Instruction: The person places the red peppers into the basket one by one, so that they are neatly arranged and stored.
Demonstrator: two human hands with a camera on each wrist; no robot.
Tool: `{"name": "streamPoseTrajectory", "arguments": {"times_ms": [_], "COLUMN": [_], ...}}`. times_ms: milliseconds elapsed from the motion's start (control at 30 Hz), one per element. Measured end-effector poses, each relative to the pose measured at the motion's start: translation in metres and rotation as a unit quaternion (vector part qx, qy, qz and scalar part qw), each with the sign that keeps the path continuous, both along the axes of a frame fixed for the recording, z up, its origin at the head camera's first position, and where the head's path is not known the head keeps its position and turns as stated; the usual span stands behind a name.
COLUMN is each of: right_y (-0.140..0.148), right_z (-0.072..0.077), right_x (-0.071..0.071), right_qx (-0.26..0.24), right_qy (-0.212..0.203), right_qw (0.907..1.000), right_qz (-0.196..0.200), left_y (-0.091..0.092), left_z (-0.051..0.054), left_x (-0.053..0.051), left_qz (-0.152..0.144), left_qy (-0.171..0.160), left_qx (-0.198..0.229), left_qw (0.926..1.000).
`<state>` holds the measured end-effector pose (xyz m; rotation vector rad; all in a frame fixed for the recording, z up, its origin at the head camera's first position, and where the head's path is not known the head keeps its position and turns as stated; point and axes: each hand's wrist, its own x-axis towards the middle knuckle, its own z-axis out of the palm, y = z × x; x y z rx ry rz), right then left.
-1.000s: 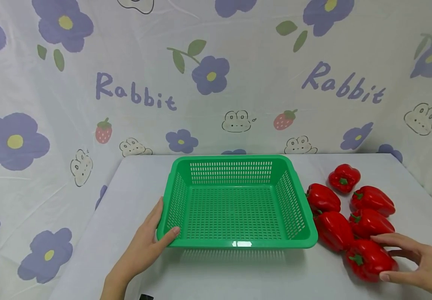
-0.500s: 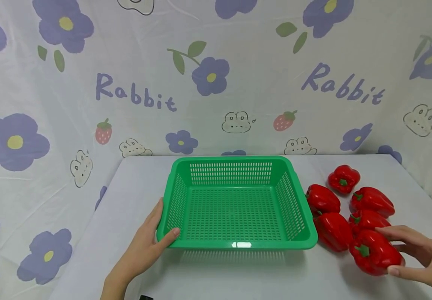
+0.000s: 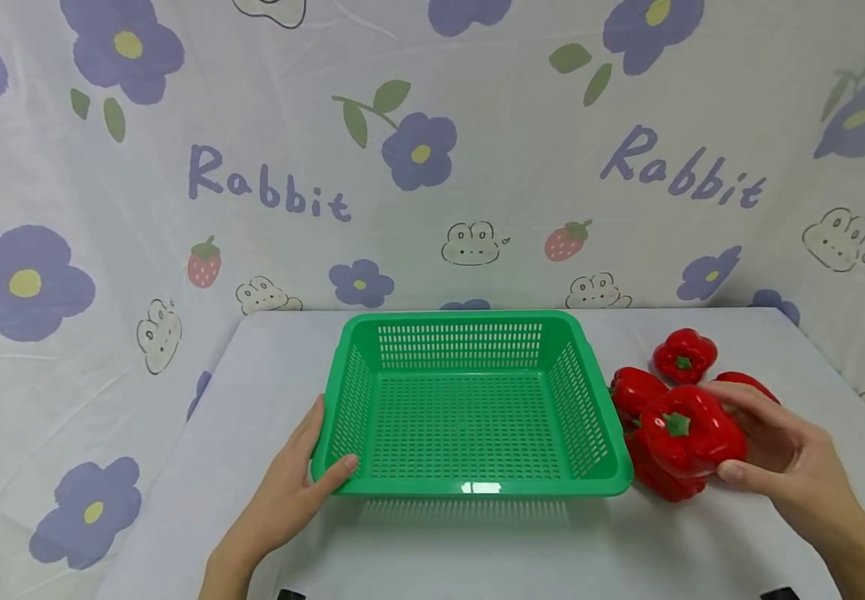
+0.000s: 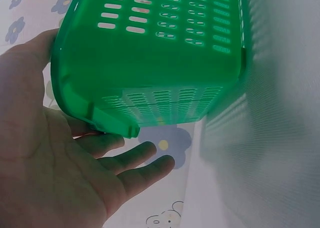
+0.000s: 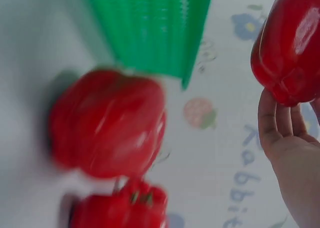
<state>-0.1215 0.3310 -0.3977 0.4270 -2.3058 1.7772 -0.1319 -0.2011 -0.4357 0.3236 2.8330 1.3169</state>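
Glossy red, a bell pepper [image 3: 691,429] is gripped between the thumb and fingertips of my right hand [image 3: 796,475], up off the surface and over other peppers [image 3: 686,356]. It lies to the left of my palm and just right of the green perforated basket [image 3: 417,487], near the right rim but not above the opening. That sideways relation matters most, and my right hand is the nearer one to the pepper. Its stem [image 3: 677,424] faces left and toward me; the long axis seems to run from there back toward my palm, though it is foreshortened.

My left hand [image 3: 290,492] holds the basket's near left corner, thumb over the rim, lower fingers extended loosely along the outside.

Beneath everything is a white-covered counter [image 3: 447,554], with the basket in the middle and the loose peppers close along its right side. Behind hangs a pale cloth [image 3: 522,150] printed with purple flowers, strawberries, rabbit faces and the word "Rabbit".
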Motion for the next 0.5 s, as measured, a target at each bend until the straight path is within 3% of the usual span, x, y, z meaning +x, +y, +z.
{"name": "streamPoseTrajectory", "arguments": {"times_ms": [167,500], "right_y": [-0.032,-0.083], "right_z": [0.010,0.006], "right_x": [-0.007,-0.013], "right_qx": [-0.069,-0.084], "right_qy": [0.015,-0.014], "right_qw": [0.9975,0.9964], "right_qz": [0.005,-0.001], "left_y": [-0.001,-0.001], "left_z": [0.000,-0.004], "left_x": [-0.002,0.000], "left_qz": [-0.001,0.002], "left_qy": [0.008,0.007], "left_qx": [0.000,0.009], "left_qw": [1.0000,0.9999]}}
